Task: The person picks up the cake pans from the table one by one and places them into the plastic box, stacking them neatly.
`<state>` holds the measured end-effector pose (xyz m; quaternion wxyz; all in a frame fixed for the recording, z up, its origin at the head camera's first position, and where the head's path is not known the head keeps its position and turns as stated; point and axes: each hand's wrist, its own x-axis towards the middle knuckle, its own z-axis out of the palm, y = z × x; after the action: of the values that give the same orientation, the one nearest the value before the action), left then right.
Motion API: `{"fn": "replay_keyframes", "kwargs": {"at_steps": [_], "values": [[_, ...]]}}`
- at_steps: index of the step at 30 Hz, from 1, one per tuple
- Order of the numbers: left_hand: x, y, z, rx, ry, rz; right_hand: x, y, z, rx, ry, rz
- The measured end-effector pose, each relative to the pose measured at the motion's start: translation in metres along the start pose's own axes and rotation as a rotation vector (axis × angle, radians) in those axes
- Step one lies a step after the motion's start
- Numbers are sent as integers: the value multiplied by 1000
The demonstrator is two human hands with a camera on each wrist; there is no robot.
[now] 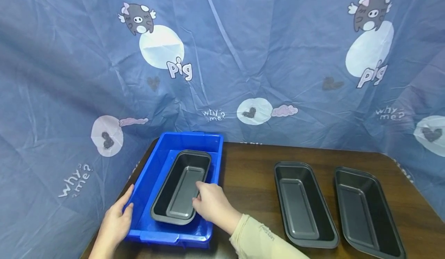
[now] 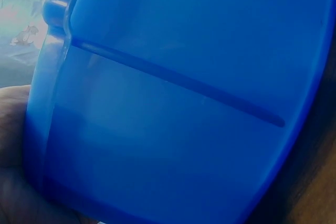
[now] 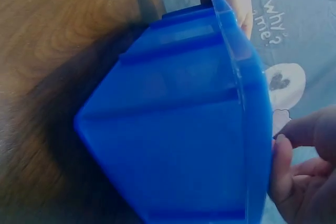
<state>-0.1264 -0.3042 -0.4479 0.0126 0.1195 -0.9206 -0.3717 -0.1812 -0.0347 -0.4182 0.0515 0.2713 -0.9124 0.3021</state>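
Note:
A dark grey loaf pan lies inside a blue plastic bin at the left of the table. At the pan's right rim, my right hand pinches with thumb and forefinger. The right wrist view has this hand above the bin's outer wall, and the pan is hidden there. My left hand rests against the bin's near left side, fingers extended and thumb apart from them at the rim. In the left wrist view the bin's outer wall fills most of the picture, beside part of the palm.
Two more dark loaf pans stand on the brown wooden table to the right: one nearer the middle, another near the right edge. A blue printed cloth hangs behind the table and down its sides.

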Motion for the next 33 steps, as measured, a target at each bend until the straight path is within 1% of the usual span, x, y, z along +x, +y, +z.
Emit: {"fn": "replay_keyframes", "kwargs": {"at_steps": [2, 5, 9, 13, 16, 18, 22, 26, 30, 33], "values": [[0, -1, 1, 6, 10, 14, -4, 4, -4, 39, 49, -45], [-1, -1, 0, 15, 28, 37, -10, 10, -11, 131, 82, -70], [0, -1, 0, 19, 25, 40, -19, 19, -22, 250, 74, -58], [0, 1, -1, 13, -6, 6, -31, 28, -33, 302, 76, -59], [-1, 2, -1, 15, -11, -4, -40, 36, -42, 307, 77, -53], [-1, 2, 0, 20, 9, 19, -47, 41, -47, 298, 80, -50], [-1, 1, 1, 21, 26, 26, -58, 50, -58, 273, 98, -36], [1, 2, 1, 15, -6, -17, -67, 59, -70, 266, 124, -11], [2, 2, 1, 17, -19, -27, -77, 70, -82, 267, 146, -8], [3, 1, 2, 17, -14, -24, -84, 77, -91, 287, 143, 6]]}}
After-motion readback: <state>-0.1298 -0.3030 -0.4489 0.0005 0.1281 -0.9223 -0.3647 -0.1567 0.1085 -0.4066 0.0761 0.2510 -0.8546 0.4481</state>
